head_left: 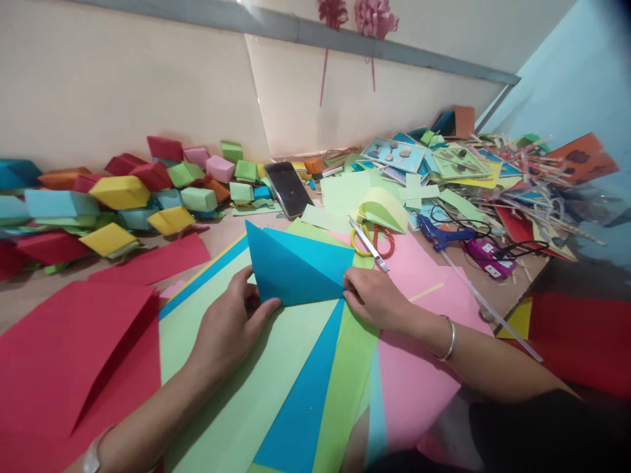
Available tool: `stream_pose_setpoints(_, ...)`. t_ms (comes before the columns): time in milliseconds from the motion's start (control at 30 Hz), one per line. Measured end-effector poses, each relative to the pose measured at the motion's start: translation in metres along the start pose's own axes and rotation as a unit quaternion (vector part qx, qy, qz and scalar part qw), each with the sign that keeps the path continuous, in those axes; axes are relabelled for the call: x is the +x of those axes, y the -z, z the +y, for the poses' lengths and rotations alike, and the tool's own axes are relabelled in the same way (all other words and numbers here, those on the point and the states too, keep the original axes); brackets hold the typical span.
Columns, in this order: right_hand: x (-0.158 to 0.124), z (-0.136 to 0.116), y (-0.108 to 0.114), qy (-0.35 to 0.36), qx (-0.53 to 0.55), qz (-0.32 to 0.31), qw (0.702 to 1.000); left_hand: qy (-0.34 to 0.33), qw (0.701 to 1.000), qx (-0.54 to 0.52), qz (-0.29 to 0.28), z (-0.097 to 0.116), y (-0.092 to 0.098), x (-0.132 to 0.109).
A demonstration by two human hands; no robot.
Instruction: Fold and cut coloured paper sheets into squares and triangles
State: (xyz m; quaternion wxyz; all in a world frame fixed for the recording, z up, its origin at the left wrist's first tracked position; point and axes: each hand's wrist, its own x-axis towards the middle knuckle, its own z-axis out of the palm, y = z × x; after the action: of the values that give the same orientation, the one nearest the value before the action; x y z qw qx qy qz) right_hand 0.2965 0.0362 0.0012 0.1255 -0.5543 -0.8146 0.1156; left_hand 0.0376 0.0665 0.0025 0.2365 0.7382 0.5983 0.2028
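A folded sheet of blue paper [300, 266] is held up, tilted, over a stack of coloured sheets. My left hand [234, 315] grips its lower left side, with the thumb in front and the fingers behind. At its lower right corner, my right hand [372, 295] pinches the paper. Beneath lies a pale green sheet [236, 387], with a blue sheet [305, 394] and a brighter green one showing beside it. Just beyond my right hand are scissors [382, 242] and a silver cutter knife [369, 244].
Many folded paper boxes [121, 192] are piled at the left back. A phone [288, 189] lies behind the blue paper. To the right are a blue glue gun [441, 235], its cable and a heap of sticks and paper cards [458, 163]. Red sheets [64, 355] cover the left front.
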Motion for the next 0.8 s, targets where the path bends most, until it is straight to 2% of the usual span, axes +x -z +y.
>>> stream_pose_setpoints(200,0.002,-0.001,-0.002,0.006,0.035,0.012,0.999,0.034,0.999,0.006,0.009,0.003,-0.004,-0.001)
stream_pose_setpoints(400,0.003,-0.003,-0.013,0.021,-0.098,0.019,0.995,-0.011,0.994,0.104,0.013,0.004,-0.005,-0.001)
stream_pose_setpoints(467,0.002,-0.003,-0.014,0.031,-0.156,0.030,0.987,-0.067,0.986,0.155,0.010,0.002,-0.005,0.001)
stream_pose_setpoints(533,0.001,-0.003,-0.014,0.049,-0.210,0.057,0.975,-0.159,0.969,0.186,0.026,-0.001,-0.006,0.003)
stream_pose_setpoints(600,-0.001,-0.004,-0.012,0.092,-0.238,0.086,0.963,-0.272,0.943,0.191,0.026,-0.004,-0.007,0.004)
stream_pose_setpoints(667,-0.003,-0.007,-0.011,0.153,-0.240,0.105,0.953,-0.365,0.907,0.212,0.000,-0.003,-0.009,0.005)
stream_pose_setpoints(733,-0.005,-0.012,-0.011,0.201,-0.233,0.114,0.945,-0.408,0.871,0.274,-0.017,0.001,-0.010,0.002)
stream_pose_setpoints(800,-0.007,-0.017,-0.012,0.219,-0.229,0.119,0.941,-0.405,0.850,0.337,-0.013,0.007,-0.011,-0.003)
